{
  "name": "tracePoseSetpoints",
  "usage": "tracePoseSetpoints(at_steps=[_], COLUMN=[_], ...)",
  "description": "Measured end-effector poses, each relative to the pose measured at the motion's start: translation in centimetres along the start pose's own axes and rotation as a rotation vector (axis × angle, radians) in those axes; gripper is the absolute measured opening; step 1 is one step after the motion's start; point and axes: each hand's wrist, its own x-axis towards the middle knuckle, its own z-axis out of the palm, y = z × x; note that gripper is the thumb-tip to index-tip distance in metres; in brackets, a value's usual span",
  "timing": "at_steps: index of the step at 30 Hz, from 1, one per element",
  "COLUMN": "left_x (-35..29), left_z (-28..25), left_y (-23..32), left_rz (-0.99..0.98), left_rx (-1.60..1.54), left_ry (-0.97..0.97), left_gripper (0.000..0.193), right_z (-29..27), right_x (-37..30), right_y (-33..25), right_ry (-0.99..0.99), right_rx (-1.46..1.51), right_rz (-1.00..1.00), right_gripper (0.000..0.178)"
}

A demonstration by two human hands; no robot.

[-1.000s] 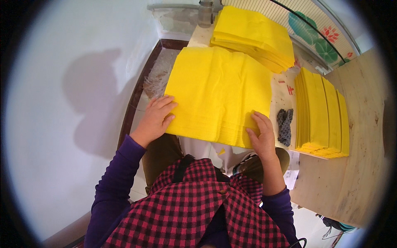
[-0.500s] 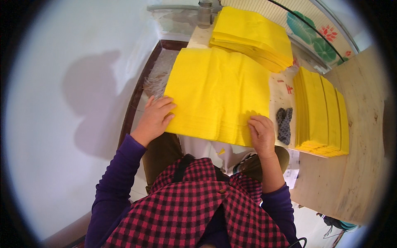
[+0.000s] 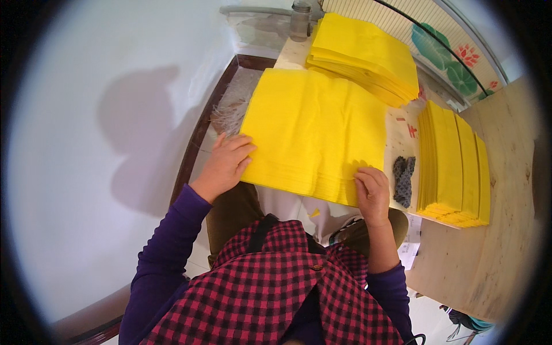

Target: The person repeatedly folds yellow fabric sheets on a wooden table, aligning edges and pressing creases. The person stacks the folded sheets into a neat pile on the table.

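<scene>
A stack of yellow cloth sheets (image 3: 310, 126) lies in front of me, its many thin layers showing along the near edge. At its near left corner my left hand (image 3: 227, 158) grips the side edge, fingers bent over the top. My right hand (image 3: 372, 187) holds the near right corner with curled fingers pressed together. Shallow creases run from the far edge toward me across the top sheet. Where the hands cover the corners, the cloth and parts of the thumbs are hidden.
A second yellow stack (image 3: 368, 52) lies behind, near a glass jar (image 3: 300, 22). Folded yellow bundles (image 3: 451, 164) stand at the right, beside a crumpled dark grey cloth (image 3: 403, 181) on the wooden table (image 3: 397, 126). A white wall (image 3: 69, 190) rises on the left.
The whole view has shifted slightly, so everything sits a little farther right. Both hands keep their hold on the same corners of the stack.
</scene>
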Motion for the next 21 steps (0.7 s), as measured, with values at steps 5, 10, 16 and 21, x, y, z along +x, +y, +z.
tracePoseSetpoints(at_steps=[5,10,16,21], left_x=[-0.09,-0.31,-0.39,-0.83], left_z=[0.03,0.04,-0.16,-0.48], left_y=[-0.01,-0.13,-0.10,-0.23], left_rz=[0.032,0.035,0.034,0.002], left_rx=[0.000,0.012,0.005,-0.055], left_ry=[0.037,0.021,0.020,0.027], left_gripper=[0.034,0.032,0.035,0.042], right_z=[-0.05,0.16,0.29,0.43], right_x=[-0.07,-0.26,-0.57,-0.72], right_y=[-0.08,-0.14,-0.02,0.05], right_ry=[-0.003,0.004,0.012,0.034], right_rx=[0.000,0.021,0.033,0.102], right_rz=[0.000,0.015,0.015,0.063], right_gripper=[0.015,0.014,0.014,0.014])
